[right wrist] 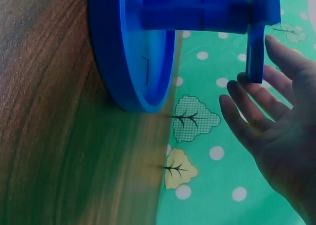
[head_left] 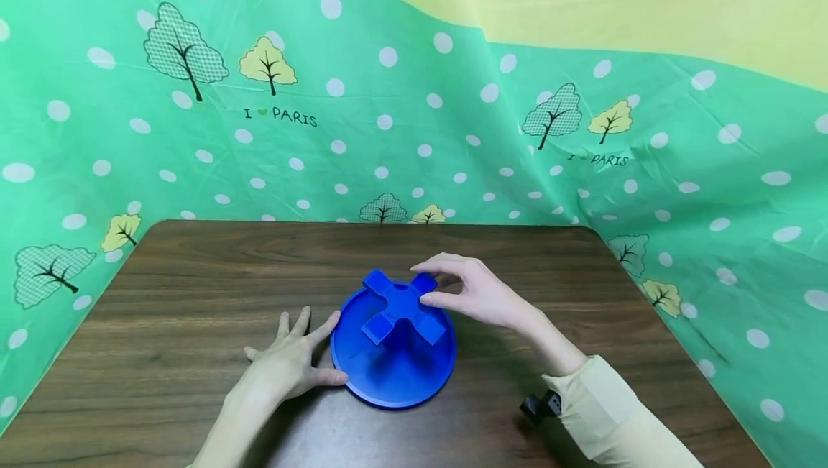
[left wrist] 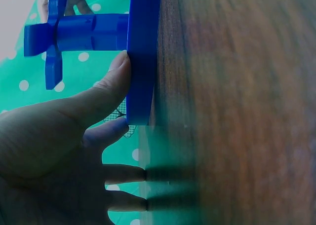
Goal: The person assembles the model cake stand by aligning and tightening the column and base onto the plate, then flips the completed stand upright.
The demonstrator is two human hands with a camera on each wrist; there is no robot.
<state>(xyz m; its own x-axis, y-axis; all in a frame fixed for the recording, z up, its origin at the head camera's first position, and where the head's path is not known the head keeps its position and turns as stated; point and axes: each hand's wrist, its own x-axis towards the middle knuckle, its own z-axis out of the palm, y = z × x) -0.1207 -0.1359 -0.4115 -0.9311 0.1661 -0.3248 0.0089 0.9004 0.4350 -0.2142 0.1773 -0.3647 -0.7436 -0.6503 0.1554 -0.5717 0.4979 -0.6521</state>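
Note:
A blue stand has a round, rimmed base (head_left: 401, 389) flat on the table, an upright post (left wrist: 94, 32) and a cross-shaped top (head_left: 404, 303) with stubby arms. My left hand (head_left: 284, 367) is at the left of the base, fingers spread and mostly straight. Its thumb and index fingertip touch the rim, as the left wrist view also shows. From the right, my right hand (head_left: 475, 292) curls its thumb and fingers around the far right arm of the cross. In the right wrist view, the thumb and the fingers (right wrist: 256, 101) lie on either side of that arm.
The brown wood-grain table (head_left: 226, 274) extends around the stand. Behind it and at the sides hangs a green dotted cloth (head_left: 388, 137) with printed trees. A small black device (head_left: 542, 406) is at the right sleeve's cuff (head_left: 595, 396).

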